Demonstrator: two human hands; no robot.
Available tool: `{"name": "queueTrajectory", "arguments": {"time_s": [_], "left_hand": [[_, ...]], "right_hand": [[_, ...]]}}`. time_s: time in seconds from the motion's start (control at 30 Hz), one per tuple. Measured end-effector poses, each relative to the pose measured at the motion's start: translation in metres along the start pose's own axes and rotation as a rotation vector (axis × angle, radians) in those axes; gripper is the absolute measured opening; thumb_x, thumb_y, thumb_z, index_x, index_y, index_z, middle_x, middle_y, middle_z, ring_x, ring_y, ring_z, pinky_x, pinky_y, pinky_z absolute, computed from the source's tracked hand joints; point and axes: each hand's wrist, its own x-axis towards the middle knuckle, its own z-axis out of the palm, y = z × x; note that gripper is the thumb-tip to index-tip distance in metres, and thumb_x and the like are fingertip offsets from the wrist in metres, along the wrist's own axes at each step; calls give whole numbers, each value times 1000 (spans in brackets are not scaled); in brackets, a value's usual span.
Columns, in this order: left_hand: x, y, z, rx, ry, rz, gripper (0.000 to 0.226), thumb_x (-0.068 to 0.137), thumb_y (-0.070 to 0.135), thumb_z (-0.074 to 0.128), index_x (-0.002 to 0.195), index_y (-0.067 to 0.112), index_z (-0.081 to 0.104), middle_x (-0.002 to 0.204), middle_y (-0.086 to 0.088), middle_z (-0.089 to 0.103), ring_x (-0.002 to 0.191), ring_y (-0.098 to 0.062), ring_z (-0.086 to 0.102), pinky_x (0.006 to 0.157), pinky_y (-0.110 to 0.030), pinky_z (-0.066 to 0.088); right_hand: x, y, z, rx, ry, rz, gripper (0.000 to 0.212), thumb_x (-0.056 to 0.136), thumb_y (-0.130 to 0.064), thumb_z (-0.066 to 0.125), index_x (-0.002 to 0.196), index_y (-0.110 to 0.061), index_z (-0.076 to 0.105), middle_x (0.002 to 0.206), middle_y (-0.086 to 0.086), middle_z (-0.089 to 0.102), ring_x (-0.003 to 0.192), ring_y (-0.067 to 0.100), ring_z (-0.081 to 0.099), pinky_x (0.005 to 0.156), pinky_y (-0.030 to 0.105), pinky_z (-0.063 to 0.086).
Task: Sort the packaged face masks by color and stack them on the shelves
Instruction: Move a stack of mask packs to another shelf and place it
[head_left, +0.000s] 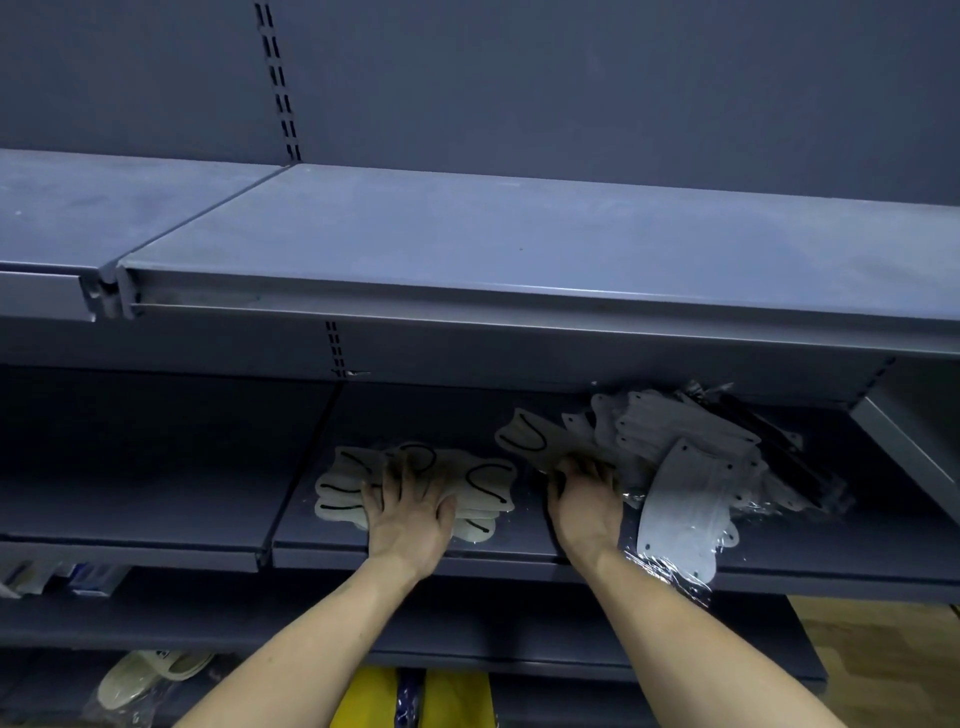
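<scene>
hiding fingertips, right hand (584, 501) (under beige mask (524, 441)).

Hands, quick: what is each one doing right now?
Left hand: open, pressing flat on the cream mask stack.
Right hand: fingers on a cream mask; grip cannot be told.

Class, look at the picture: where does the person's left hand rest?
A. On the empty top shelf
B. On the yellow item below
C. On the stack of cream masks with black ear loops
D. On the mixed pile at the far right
C: the left hand lies flat on the stack of cream masks on the middle shelf.
</scene>
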Motion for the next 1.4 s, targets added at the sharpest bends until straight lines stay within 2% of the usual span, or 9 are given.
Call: {"name": "queueTrajectory", "arguments": {"time_s": [0.33, 0.43, 0.6, 0.8, 0.87, 0.97, 1.1, 1.2, 1.4], "left_hand": [[1, -3, 1, -48, -5, 8, 55, 102, 56, 14, 156, 44, 14, 166, -5, -6, 151, -31, -15, 117, -55, -15], [2, -3, 3, -74, 15, 6, 58, 102, 58, 17, 156, 38, 18, 166, -4, -2, 151, -29, -13, 118, -54, -14], [2, -2, 6, -90, 97, -68, 80, 100, 62, 25, 155, 5, 21, 165, -14, 5, 152, -29, -4, 121, -50, -6], [-4, -10, 10, -586, 367, -75, 126, 76, 59, 74, 155, 0, -4, 163, -19, -6, 151, -32, -2, 124, -43, 10], [-6, -14, 8, -569, 409, -63, 126, 74, 66, 71, 157, 4, -1, 164, -17, -2, 151, -32, 1, 123, -46, 15], [-7, -30, 6, -213, 497, 44, 112, 77, 86, 43, 156, 11, 21, 162, -17, 16, 151, -35, 9, 120, -56, 16], [0, -63, -10, -68, 305, -54, 127, 55, 106, 10, 158, 31, 13, 164, -15, 7, 150, -40, -3, 118, -59, -2], [6, -76, -23, -55, 82, -94, 148, 28, 108, -3, 157, 37, 5, 165, -15, 1, 150, -37, 2, 120, -58, -2], [-1, -51, -32, -32, -2, -40, 126, 54, 91, 60, 157, 31, 16, 163, -17, -3, 147, -38, 11, 120, -49, 14]], "right_hand": [[3, -26, -8, 184, 199, -40, 3, 91, -9, 64, 88, -10, 64, 89, 13, 66, 80, 37, 61, 66, 41, 49], [-11, -48, -7, 160, 164, -258, 3, 92, -15, 63, 89, -16, 65, 89, 8, 64, 80, 32, 59, 69, 38, 48], [-31, -63, 3, 149, -77, -456, 14, 98, -23, 51, 98, -17, 64, 103, 3, 65, 95, 26, 57, 79, 36, 43], [-26, -60, -5, 157, -172, -502, 19, 100, -27, 47, 105, -19, 63, 110, 0, 64, 103, 24, 55, 85, 34, 41], [-29, -64, -7, 174, -188, -507, 21, 100, -31, 46, 107, -21, 64, 112, -2, 64, 105, 23, 55, 87, 33, 42], [-36, -66, -8, 194, -222, -538, 37, 101, -45, 42, 129, -27, 58, 134, -3, 58, 127, 23, 47, 105, 35, 37], [-38, -62, -10, 233, -167, -340, 70, 94, -68, 33, 153, -29, 32, 164, 1, 17, 152, 25, 8, 123, 46, 14], [-39, -68, -10, 237, -241, -196, 78, 95, -66, 39, 158, -24, 22, 166, 7, 6, 152, 29, 11, 122, 43, 21], [-46, -78, -6, 298, -181, -352, 59, 98, -54, 49, 149, -25, 41, 164, -3, 18, 144, 23, 27, 107, 40, 44]]}}
